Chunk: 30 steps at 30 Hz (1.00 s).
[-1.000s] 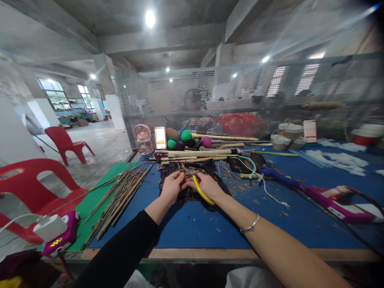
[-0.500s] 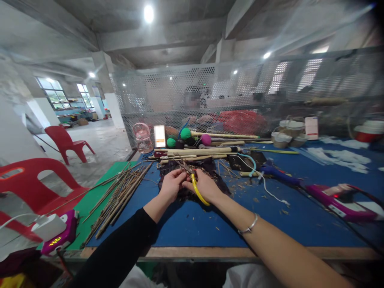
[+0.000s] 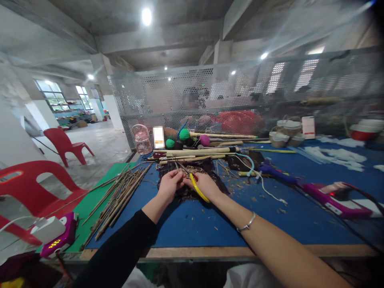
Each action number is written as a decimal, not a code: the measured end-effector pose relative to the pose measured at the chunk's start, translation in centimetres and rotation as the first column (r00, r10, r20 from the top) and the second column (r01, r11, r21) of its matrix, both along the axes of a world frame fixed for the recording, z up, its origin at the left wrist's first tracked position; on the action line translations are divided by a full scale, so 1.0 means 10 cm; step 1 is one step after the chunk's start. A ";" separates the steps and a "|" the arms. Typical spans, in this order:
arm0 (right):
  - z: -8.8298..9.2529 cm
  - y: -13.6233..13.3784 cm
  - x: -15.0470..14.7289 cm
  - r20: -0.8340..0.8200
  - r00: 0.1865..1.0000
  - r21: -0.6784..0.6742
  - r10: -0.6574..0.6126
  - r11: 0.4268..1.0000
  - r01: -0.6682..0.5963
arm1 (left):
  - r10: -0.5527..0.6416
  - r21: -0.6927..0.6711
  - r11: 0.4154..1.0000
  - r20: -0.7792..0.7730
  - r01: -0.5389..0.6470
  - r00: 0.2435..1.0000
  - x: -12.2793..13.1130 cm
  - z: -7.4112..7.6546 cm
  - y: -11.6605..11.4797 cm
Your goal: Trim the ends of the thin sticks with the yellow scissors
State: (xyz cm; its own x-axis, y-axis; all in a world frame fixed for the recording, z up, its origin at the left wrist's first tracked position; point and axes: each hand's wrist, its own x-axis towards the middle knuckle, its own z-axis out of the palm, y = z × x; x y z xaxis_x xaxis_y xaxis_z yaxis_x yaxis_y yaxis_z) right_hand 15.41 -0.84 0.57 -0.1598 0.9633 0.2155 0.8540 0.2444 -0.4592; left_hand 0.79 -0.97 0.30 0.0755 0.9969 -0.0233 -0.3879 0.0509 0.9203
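Head view: yellow-handled scissors [image 3: 197, 189] tight in right hand [image 3: 207, 185], beside pinched left hand [image 3: 168, 186], contents unclear.

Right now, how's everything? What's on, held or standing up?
Scissors, held, blades hard to make out
Right hand, closed on the scissors
Left hand, pinched shut, contents hidden
Dark cloth, littered with bits
Brown sticks, loosely piled
Pink bottle, upright
Nearer red chair, upright
Left purple box, lit yellow
Right purple box, red light on
Ceiling light, on
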 end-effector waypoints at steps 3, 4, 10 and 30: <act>0.02 -0.01 0.00 0.052 0.997 0.009 -0.059 0.998 0.059 | 0.001 0.014 1.000 0.052 -0.001 0.999 0.00 0.01 -0.01; 0.02 -0.02 0.00 0.056 0.996 0.015 -0.071 0.997 0.070 | -0.004 0.021 1.000 0.072 0.002 0.997 0.00 0.01 -0.01; 0.01 -0.06 -0.01 -0.002 1.000 0.101 -0.013 0.995 0.013 | 0.013 0.032 0.999 0.141 -0.018 0.990 0.00 0.01 0.02; 0.04 -0.10 -0.02 0.053 0.998 -0.012 -0.040 0.999 0.041 | -0.001 0.068 0.998 0.052 -0.003 0.999 0.00 0.00 0.00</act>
State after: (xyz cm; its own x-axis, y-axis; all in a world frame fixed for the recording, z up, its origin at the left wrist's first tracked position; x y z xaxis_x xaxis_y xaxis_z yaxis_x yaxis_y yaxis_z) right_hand 15.16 -1.81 0.94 -0.1312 0.9720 0.1947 0.8864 0.2030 -0.4160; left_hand 0.83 -0.96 0.28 0.0741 0.9961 0.0488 -0.4353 -0.0117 0.9002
